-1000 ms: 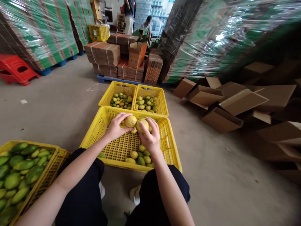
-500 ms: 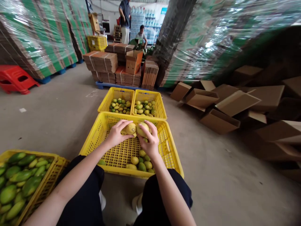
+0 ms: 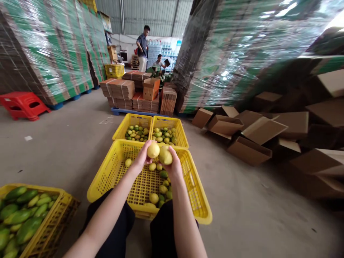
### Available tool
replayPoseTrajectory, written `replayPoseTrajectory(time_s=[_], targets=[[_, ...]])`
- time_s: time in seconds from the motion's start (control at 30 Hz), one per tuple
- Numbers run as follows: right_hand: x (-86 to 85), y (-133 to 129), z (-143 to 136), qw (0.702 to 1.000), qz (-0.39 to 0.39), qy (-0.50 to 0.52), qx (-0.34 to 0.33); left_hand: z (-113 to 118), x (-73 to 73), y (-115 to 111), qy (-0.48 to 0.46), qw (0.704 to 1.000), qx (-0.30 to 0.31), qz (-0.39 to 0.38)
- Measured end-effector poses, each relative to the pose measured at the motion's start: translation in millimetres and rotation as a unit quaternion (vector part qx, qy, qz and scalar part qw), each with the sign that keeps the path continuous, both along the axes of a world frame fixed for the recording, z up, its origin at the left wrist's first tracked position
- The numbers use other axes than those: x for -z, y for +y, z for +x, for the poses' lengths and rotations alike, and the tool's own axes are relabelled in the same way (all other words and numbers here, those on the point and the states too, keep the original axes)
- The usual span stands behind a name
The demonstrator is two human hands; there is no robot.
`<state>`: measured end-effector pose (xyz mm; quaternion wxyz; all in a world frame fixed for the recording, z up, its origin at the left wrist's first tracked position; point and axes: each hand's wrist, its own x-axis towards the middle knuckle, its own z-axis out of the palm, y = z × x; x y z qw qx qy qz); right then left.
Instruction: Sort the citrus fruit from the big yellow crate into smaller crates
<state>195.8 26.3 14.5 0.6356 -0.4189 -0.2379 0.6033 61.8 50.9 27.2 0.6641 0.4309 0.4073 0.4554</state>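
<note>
My left hand (image 3: 142,157) is closed round a yellow round fruit (image 3: 153,149). Right beside it, my right hand (image 3: 174,164) grips a second, greener-yellow fruit (image 3: 166,155). Both are held up over a large yellow crate (image 3: 107,175) standing in front of my knees. Yellow and green fruits (image 3: 163,189) lie mostly along its right side, and a single yellow fruit (image 3: 128,162) lies at its left. Two smaller yellow crates of fruit, a left one (image 3: 120,126) and a right one (image 3: 183,135), stand just behind.
A crate (image 3: 61,204) of long green fruits (image 3: 20,216) is at the lower left. Empty cardboard boxes (image 3: 249,150) lie at the right. Flat cartons (image 3: 118,88) sit on a pallet behind, near a standing person (image 3: 142,46) and a seated one. A red stool (image 3: 24,104) is at left.
Both hands have turned the fruits, which now show more of their surface. A yellow fruit now shows at the crate's left. The view has tilted up, and the seated person now holds up a dark object.
</note>
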Motion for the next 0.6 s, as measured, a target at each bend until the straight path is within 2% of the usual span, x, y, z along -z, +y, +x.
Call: replayPoseTrajectory(time_s=[0.1, 0.2, 0.33, 0.5, 0.57, 0.6], targets=[[-1.4, 4, -13, 0.995, -0.082, 0.044, -0.032, -5, 0.4, 9, 0.042, 0.994, -0.005, -0.099], [-3.9, 2, -20, 0.988, -0.128, 0.074, -0.039, -14, 5.2, 16, 0.091, 0.987, 0.012, -0.133], [-2.7, -1, -26, 0.983, -0.144, 0.107, -0.045, -22, 10.5, 18, 0.105, 0.987, 0.018, -0.121], [6.9, 2, -30, 0.984, -0.128, 0.11, -0.064, -28, 18.7, 21, 0.102, 0.99, 0.016, -0.095], [12.0, 6, -30, 0.988, -0.106, 0.093, -0.056, -29, 23.1, 23, 0.1, 0.994, 0.009, -0.045], [14.4, 7, -30, 0.992, -0.091, 0.073, -0.041, -29, 25.4, 23, 0.099, 0.995, -0.008, 0.003]])
